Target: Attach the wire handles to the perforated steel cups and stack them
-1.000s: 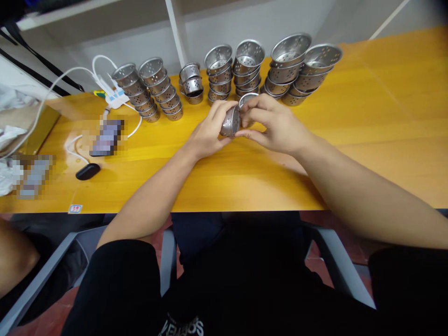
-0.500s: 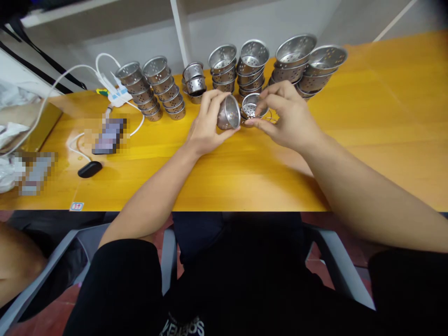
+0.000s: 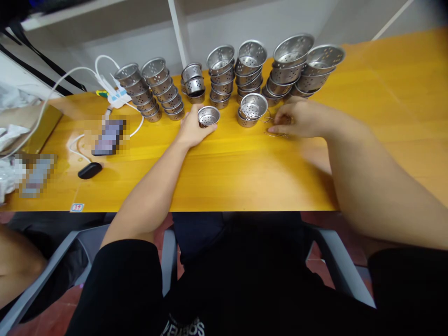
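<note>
My left hand (image 3: 192, 128) is wrapped round the side of a small perforated metal cup (image 3: 209, 115), which stands upright near the table surface with its mouth up. To the right of it, two similar cups (image 3: 253, 106) sit one in the other, slightly tilted. My right hand (image 3: 297, 119) is beside that pair, its thumb and fingers curled together at some thin wire rings (image 3: 269, 119). The hand is partly blurred, and the rings are partly hidden by the fingers.
Along the back of the yellow table (image 3: 224, 172) stand several leaning stacks of perforated metal cups (image 3: 289, 70). On the left lie a phone (image 3: 109, 137), a black mouse-like object (image 3: 90, 171), white cables and a power strip (image 3: 119, 97). Another person's bare limb (image 3: 17, 266) shows at lower left.
My left hand has moved left and lowered its cup, turning the mouth from sideways to upward. My right hand has drawn away from the nested cups toward the right, among the wire rings.
</note>
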Available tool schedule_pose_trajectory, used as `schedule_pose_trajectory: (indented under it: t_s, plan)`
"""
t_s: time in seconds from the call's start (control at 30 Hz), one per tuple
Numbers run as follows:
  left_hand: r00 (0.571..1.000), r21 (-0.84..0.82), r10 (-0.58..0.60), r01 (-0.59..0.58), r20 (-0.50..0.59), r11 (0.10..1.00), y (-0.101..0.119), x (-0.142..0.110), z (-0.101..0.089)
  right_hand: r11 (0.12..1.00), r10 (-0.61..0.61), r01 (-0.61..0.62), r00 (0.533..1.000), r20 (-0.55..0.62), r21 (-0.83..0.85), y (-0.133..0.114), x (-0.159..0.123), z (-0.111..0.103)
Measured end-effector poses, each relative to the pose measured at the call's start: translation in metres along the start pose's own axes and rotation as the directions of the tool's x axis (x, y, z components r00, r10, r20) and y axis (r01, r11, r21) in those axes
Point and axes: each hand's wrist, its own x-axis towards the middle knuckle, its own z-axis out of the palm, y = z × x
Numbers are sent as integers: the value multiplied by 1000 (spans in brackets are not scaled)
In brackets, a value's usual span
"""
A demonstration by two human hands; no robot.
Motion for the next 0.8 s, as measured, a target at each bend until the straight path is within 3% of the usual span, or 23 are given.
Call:
schedule_pose_trajectory:
  t_s: [0.1, 0.2, 0.3, 0.43, 0.6, 0.8]
  plan:
    - [1000, -21, -2, 1, -12, 1000, -6, 3, 2, 999, 13, -13, 1000, -10, -51, -10, -2, -1]
    - [999, -36, 19, -20, -28, 999, -9, 4, 2, 1000, -6, 3, 984, -176, -14, -24, -7, 0]
    - [998, -10, 57, -58, -29, 998, -4, 1, 0, 993, -97, 111, 961, -260, 39, -33, -8, 7]
    - [991, 40, 130, -130, -10, 991, 3, 1, 0, 979, -188, 203, 939, -287, 25, -34, 1, 23]
    - [975, 120, 214, -220, 66, 968, 8, 5, 3, 977, -163, 203, 913, -375, 68, -32, 9, 29]
    - [937, 135, 343, -349, 70, 927, 28, 1, 5, 955, -181, 262, 885, -429, 137, -64, -1, 21]
